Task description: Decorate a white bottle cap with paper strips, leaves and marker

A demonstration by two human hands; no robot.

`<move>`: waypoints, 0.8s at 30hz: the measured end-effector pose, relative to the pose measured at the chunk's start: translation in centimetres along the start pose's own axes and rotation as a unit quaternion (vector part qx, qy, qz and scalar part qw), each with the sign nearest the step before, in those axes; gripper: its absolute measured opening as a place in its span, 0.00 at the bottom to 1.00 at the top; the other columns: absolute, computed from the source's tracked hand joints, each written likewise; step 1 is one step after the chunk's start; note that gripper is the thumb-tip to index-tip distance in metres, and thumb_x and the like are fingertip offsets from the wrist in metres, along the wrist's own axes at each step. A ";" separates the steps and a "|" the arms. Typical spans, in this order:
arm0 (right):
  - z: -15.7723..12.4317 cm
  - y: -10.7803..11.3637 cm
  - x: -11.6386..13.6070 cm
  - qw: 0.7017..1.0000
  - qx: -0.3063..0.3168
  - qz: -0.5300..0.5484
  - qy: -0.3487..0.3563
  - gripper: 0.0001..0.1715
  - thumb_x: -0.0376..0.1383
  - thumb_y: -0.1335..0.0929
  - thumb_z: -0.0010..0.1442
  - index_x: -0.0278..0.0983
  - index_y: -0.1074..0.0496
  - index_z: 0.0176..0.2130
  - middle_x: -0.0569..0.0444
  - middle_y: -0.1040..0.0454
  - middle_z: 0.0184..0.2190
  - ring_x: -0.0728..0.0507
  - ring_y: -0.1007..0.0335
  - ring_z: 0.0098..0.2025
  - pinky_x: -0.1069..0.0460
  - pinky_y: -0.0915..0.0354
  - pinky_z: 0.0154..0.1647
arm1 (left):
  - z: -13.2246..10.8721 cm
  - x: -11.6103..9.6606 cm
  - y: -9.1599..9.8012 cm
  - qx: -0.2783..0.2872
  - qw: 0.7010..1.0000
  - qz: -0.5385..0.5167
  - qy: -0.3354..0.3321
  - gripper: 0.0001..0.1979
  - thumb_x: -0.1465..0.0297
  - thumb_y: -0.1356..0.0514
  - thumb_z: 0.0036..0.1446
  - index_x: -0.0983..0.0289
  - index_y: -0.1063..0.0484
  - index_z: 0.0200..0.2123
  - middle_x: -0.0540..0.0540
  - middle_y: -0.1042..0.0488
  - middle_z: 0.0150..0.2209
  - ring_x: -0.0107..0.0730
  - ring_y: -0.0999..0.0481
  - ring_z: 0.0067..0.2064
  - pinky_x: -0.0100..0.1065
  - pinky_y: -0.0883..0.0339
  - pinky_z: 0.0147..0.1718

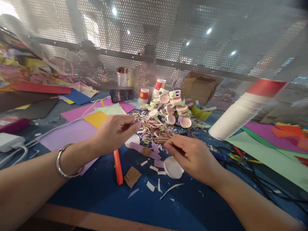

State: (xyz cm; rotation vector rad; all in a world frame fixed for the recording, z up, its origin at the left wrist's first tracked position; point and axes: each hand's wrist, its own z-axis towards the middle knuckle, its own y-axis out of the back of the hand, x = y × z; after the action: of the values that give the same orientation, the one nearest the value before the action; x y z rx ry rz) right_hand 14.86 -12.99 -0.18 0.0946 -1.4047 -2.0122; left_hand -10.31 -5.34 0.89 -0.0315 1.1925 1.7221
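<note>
My left hand (113, 132) hovers over the blue table (149, 205) with fingertips pinched together; what they pinch is too small to make out. My right hand (191, 157) is curled closed around a thin brown strip, close to a white round lid (173, 169). Between the hands lie purple paper pieces (144, 149), a white cup (132, 140) on its side and brown cardboard shreds (154, 130). An orange stick (117, 166) and a brown cardboard scrap (132, 176) lie just below my left hand.
A heap of round paper-topped pieces (172, 110) sits behind the shreds. A stack of white cups with a red rim (243, 110) lies at right. Coloured paper sheets (269, 150) spread right and left, black cables (260, 179) at right, a mesh screen (168, 41) behind.
</note>
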 end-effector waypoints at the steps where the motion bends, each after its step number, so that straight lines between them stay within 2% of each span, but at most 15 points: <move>1: 0.0 0.1 0.0 1.000 -0.009 -0.003 0.003 0.17 0.37 0.38 0.72 0.36 0.30 0.31 0.55 0.30 0.27 0.47 0.33 0.30 0.52 0.39 0.32 | -0.1 0.0 0.0 0.010 1.000 -0.007 0.002 0.21 0.67 0.45 0.63 0.61 0.51 0.20 0.44 0.52 0.19 0.22 0.50 0.22 0.30 0.54 0.21; 5: -0.1 0.3 0.1 1.000 -0.026 -0.012 0.007 0.20 0.38 0.38 0.72 0.37 0.35 0.27 0.57 0.35 0.24 0.49 0.38 0.27 0.52 0.42 0.30 | -0.3 -0.1 0.0 0.032 0.999 -0.027 0.004 0.22 0.67 0.45 0.61 0.61 0.54 0.20 0.44 0.54 0.20 0.22 0.52 0.22 0.31 0.56 0.20; 11: 0.1 0.4 -0.1 0.999 -0.033 -0.020 -0.004 0.20 0.38 0.39 0.73 0.39 0.38 0.27 0.58 0.36 0.23 0.48 0.38 0.26 0.52 0.42 0.29 | -0.1 0.0 0.1 0.044 0.999 -0.030 0.012 0.24 0.61 0.47 0.65 0.61 0.55 0.20 0.46 0.57 0.21 0.24 0.54 0.23 0.33 0.58 0.20; 17: 0.2 0.5 -0.3 0.999 -0.027 -0.022 -0.011 0.20 0.38 0.40 0.73 0.39 0.38 0.28 0.57 0.36 0.24 0.48 0.38 0.27 0.51 0.42 0.30 | -0.3 -0.1 0.0 0.053 0.998 -0.031 0.003 0.23 0.65 0.46 0.64 0.61 0.54 0.19 0.45 0.55 0.19 0.23 0.52 0.22 0.32 0.56 0.20; 20: 0.2 0.5 -0.3 0.999 -0.021 -0.018 -0.019 0.19 0.39 0.40 0.74 0.39 0.34 0.30 0.56 0.34 0.25 0.47 0.36 0.28 0.50 0.40 0.32 | -0.3 -0.1 -0.1 0.055 0.998 -0.039 0.003 0.23 0.64 0.46 0.65 0.62 0.48 0.18 0.45 0.50 0.18 0.23 0.48 0.21 0.31 0.53 0.20; 24: 0.2 0.4 -0.6 1.000 -0.015 -0.008 -0.022 0.17 0.39 0.40 0.74 0.38 0.30 0.34 0.53 0.28 0.29 0.45 0.31 0.32 0.49 0.37 0.35 | -0.1 0.4 -0.2 0.057 0.997 -0.050 0.007 0.17 0.63 0.44 0.64 0.63 0.33 0.23 0.47 0.35 0.21 0.25 0.36 0.25 0.30 0.42 0.25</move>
State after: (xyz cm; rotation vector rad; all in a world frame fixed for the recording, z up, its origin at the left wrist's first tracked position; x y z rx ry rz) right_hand 15.41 -12.59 0.10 0.0492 -1.4053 -2.0585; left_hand -10.40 -5.16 0.47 -0.0326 1.2767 1.5669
